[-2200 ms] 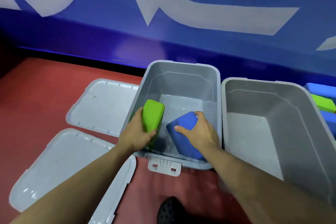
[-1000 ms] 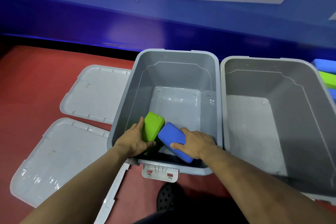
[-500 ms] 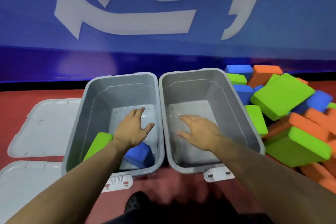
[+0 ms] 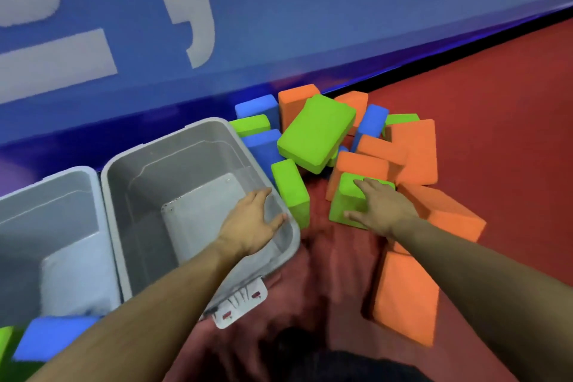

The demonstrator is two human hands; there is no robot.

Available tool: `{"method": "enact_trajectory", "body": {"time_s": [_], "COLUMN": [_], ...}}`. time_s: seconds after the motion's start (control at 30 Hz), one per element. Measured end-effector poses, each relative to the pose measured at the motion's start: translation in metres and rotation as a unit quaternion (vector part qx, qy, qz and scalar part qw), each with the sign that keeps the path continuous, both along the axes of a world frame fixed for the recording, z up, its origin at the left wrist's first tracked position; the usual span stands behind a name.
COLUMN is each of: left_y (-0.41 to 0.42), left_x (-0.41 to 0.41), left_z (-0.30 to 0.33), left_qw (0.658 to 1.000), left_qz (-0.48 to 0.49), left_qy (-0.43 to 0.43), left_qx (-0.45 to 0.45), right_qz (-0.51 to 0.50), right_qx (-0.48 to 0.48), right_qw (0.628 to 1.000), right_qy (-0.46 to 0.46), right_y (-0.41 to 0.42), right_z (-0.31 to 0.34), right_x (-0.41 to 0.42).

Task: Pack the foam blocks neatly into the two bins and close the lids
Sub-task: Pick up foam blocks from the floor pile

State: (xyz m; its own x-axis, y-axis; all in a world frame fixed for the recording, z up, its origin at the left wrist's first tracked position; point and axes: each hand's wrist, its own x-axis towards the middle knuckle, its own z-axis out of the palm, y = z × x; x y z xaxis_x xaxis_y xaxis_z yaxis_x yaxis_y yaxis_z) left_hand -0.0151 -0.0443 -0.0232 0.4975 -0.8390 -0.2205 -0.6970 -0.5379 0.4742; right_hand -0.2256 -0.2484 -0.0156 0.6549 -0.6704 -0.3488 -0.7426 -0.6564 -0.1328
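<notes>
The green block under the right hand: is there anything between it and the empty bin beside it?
Only one thing: another green block stands on end against the bin's right wall, on the direct line from the green block under the right hand. The left hand hovers over the same wall. The bin has no lid.

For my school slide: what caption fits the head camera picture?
Right hand reaches a green foam block; left hand over the empty grey bin.

Both bare forearms extended forward. Left hand (image 4: 252, 220) — fingers straight, spread, palm down, low over right side of view's centre. Right hand (image 4: 383, 208) — fingers splayed, pressing flat, thumb out left.
</notes>
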Motion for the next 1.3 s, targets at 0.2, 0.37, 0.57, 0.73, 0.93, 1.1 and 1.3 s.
{"method": "enact_trajectory", "body": {"time_s": [0.2,0.37,0.57,0.73,0.93,1.1,1.3], "left_y": [-0.091,-0.153,-0.185,-0.191,-0.181,-0.17,-0.124], "left_x": [-0.032,-0.037,-0.02,-0.018,-0.036,-0.052,-0.047], "left_z": [-0.045,-0.076,-0.106,-0.118,-0.092,-0.034,0.055], "left_qw": [0.998,0.98,0.952,0.942,0.951,0.966,0.97], "left_qz": [0.026,0.173,0.287,0.318,0.282,0.228,0.166], "left_qy": [0.047,0.091,0.084,0.088,0.124,0.108,0.09], "left_qx": [-0.021,-0.041,0.067,0.06,0.001,-0.061,-0.152], "right_qz": [-0.075,-0.076,-0.082,-0.053,-0.09,-0.167,-0.146], "right_qx": [0.024,0.008,-0.063,-0.12,-0.101,-0.086,-0.158], "right_qw": [0.997,0.997,0.995,0.991,0.987,0.974,0.955], "right_qy": [-0.022,-0.015,-0.008,-0.035,-0.083,-0.124,-0.204], "right_y": [-0.055,-0.075,-0.076,-0.079,-0.069,-0.058,-0.025], "right_z": [-0.049,-0.082,-0.108,-0.119,-0.104,-0.055,0.03], "right_x": [-0.014,-0.004,0.0,0.003,-0.003,-0.02,-0.017]}}
